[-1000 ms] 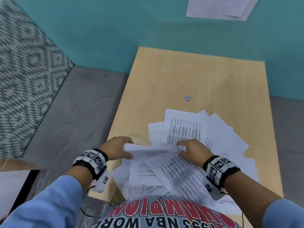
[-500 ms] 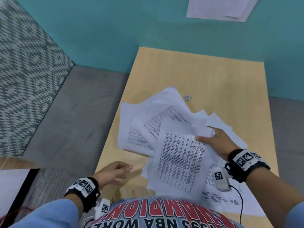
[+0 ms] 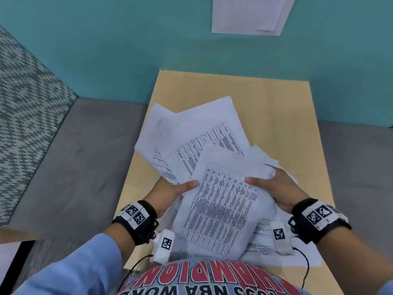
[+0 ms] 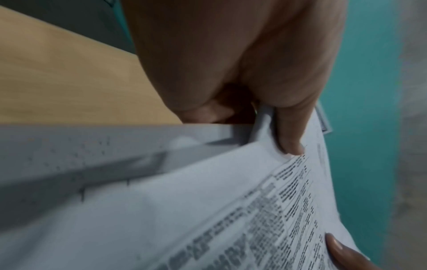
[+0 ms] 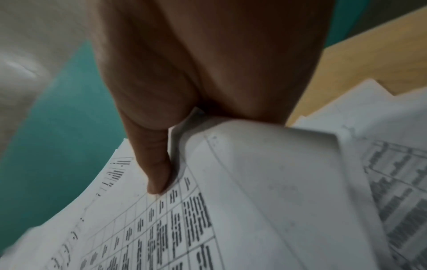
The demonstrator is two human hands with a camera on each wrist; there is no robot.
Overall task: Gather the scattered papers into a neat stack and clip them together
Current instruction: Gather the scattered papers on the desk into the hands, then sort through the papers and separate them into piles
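Note:
A loose bundle of printed white papers (image 3: 214, 173) is lifted above the wooden table (image 3: 276, 107), fanned out and uneven. My left hand (image 3: 172, 192) grips the bundle's left edge, thumb on top of the front sheet (image 4: 231, 210). My right hand (image 3: 274, 188) pinches the right edge, thumb pressed on the printed grid (image 5: 161, 219). More sheets (image 3: 276, 241) lie flat on the table under my right wrist. The binder clip is hidden behind the raised papers.
The table stands against a teal wall (image 3: 127, 50), where a white sheet (image 3: 251, 15) is pinned high up. Grey floor (image 3: 74, 167) and a patterned rug (image 3: 25, 103) lie to the left. The table's far half is bare wood.
My left hand, which had let go and dropped low, has come back up and gripped the bundle's left edge. The papers have risen and now hide the small clip.

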